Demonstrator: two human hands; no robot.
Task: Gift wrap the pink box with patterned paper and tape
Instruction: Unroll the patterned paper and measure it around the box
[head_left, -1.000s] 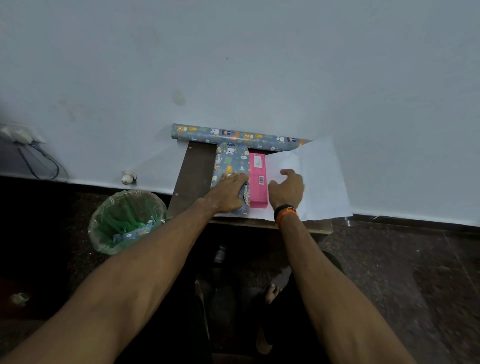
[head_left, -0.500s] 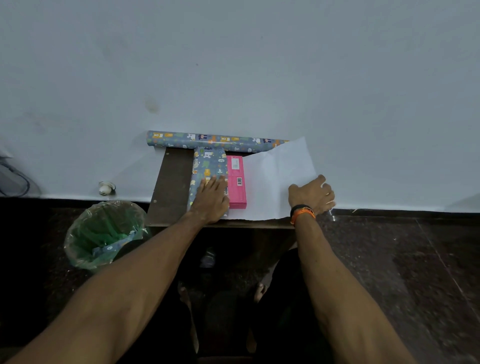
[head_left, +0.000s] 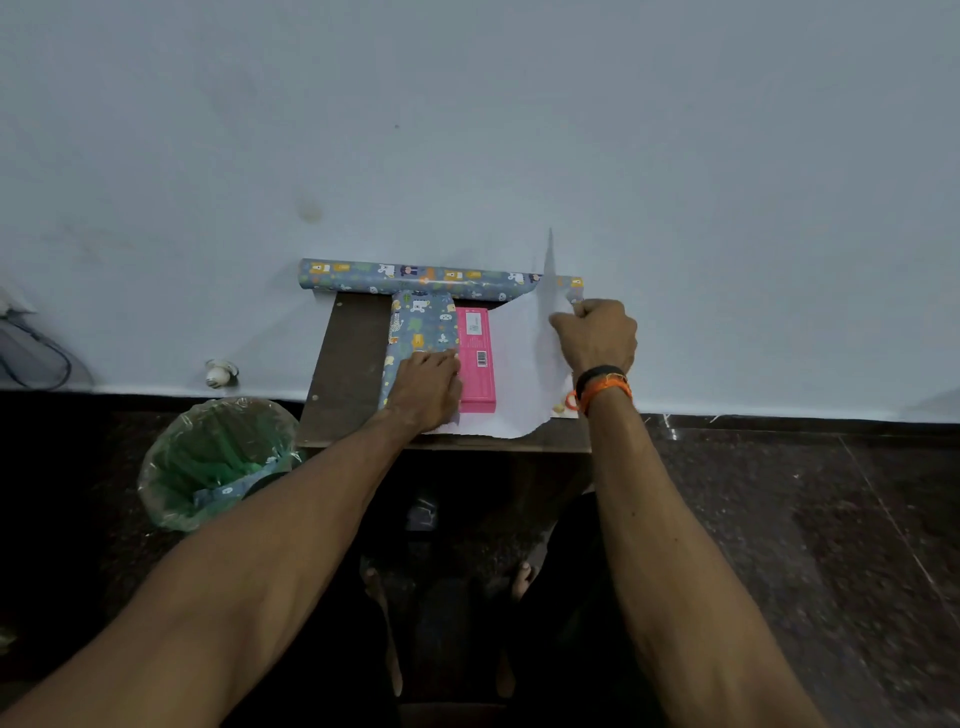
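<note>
The pink box (head_left: 476, 358) lies on a small brown table (head_left: 353, 364), its left half covered by a flap of blue patterned paper (head_left: 421, 325). My left hand (head_left: 427, 387) presses flat on that flap at the box's near end. The sheet's white underside (head_left: 522, 364) spreads to the right of the box. My right hand (head_left: 597, 335) is closed on the sheet's right edge and holds it lifted off the table, so the far corner stands up against the wall. A roll of the same patterned paper (head_left: 415, 275) lies along the wall behind the box.
A bin lined with a green bag (head_left: 218, 460) stands on the dark floor left of the table. A white wall rises directly behind the table. A small white fitting (head_left: 221, 373) sits low on the wall at the left. My feet are under the table.
My right hand went from beside the box to the sheet's right edge, closed on it and raised it. The left hand stayed pressed on the folded flap.
</note>
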